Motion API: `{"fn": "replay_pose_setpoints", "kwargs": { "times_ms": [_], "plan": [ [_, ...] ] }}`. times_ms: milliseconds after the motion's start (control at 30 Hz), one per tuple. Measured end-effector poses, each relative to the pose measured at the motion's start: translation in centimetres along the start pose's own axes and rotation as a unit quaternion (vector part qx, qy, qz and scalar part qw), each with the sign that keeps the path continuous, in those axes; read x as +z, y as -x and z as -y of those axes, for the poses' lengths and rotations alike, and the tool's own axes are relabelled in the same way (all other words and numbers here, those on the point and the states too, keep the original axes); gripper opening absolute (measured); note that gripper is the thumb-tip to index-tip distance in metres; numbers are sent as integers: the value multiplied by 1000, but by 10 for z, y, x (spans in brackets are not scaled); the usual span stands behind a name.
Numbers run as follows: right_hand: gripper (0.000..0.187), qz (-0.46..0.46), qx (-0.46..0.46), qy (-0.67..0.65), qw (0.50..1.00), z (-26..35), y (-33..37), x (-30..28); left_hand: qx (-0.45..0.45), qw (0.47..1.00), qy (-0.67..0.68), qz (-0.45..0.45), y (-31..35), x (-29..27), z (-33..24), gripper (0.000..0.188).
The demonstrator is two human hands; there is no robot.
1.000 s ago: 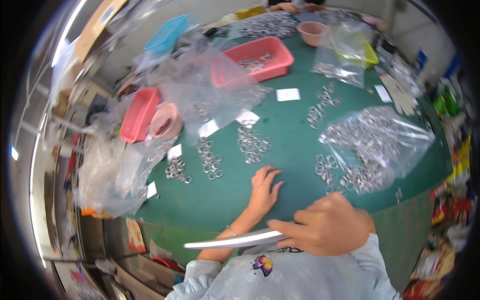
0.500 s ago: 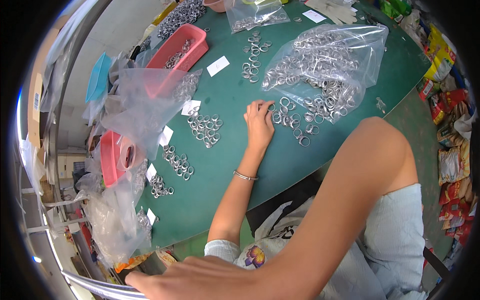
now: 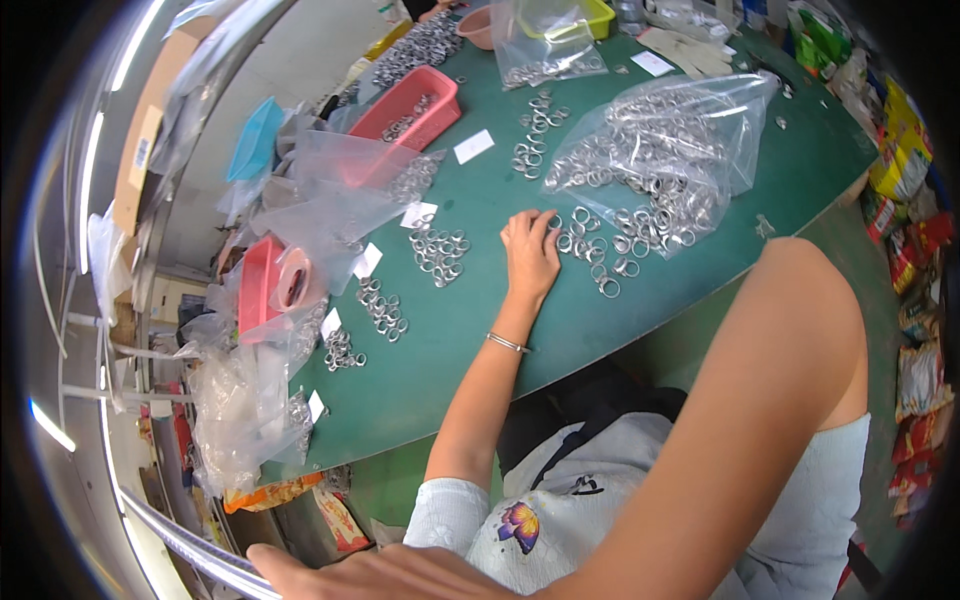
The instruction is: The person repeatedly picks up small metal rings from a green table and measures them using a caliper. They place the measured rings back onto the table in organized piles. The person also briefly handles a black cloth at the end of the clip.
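My left hand [image 3: 531, 255] rests on the green table with its fingers curled. A small silver metal ring [image 3: 555, 221] sits at its fingertips, and they look closed on it. Just right of the hand lie several loose metal rings [image 3: 597, 250]. They trail from the mouth of a clear plastic bag [image 3: 735, 130] full of such rings. Bent sharply at the elbow, my right arm brings my right hand [image 3: 400, 575] close to the camera at the lower edge. One fingertip there reaches a shiny curved strip [image 3: 205, 555]; the other fingers are cut off or hidden.
Small groups of rings [image 3: 438, 256] lie left of my hand beside white paper slips [image 3: 474, 147]. Pink baskets [image 3: 430, 118], clear bags [image 3: 235, 410] and a heap of dark metal parts [image 3: 418, 52] line the far and left edges. White gloves [image 3: 690, 52] lie at the back.
The whole view has shifted, so the table and its things appear farther right, with more of the far side showing. My left hand keeps its place beside the rings; my right hand stays raised.
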State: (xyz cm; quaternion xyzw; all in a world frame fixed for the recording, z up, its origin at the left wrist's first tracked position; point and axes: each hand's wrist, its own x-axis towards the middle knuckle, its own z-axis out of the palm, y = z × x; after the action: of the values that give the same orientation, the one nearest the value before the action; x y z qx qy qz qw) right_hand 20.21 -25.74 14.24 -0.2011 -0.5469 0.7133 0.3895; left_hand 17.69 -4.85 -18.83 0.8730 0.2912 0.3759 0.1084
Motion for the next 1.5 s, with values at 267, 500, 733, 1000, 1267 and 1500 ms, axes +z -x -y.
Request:
{"fn": "replay_pose_setpoints", "kwargs": {
  "times_ms": [267,500,733,1000,1267,1500],
  "plan": [
    [9,102,65,-5,993,34,27,-22,28,999,-8,-13,-11,-2,-10,30],
    [12,94,-35,4,995,-4,9,4,22,999,-23,-39,-3,-5,-4,31],
    [24,94,-30,46,994,4,-1,-6,42,998,5,-38,-12,-1,-15,29],
    [49,34,54,-16,998,4,-27,-73,-8,990,81,-119,-4,-15,-1,33],
    [36,-252,-36,173,951,-63,-69,-155,-198,623,694,-301,-61,-181,33,32],
    [41,-300,-40,259,917,-75,-89,-173,-85,621,719,-302,-52,-258,27,34]
  ]
}}
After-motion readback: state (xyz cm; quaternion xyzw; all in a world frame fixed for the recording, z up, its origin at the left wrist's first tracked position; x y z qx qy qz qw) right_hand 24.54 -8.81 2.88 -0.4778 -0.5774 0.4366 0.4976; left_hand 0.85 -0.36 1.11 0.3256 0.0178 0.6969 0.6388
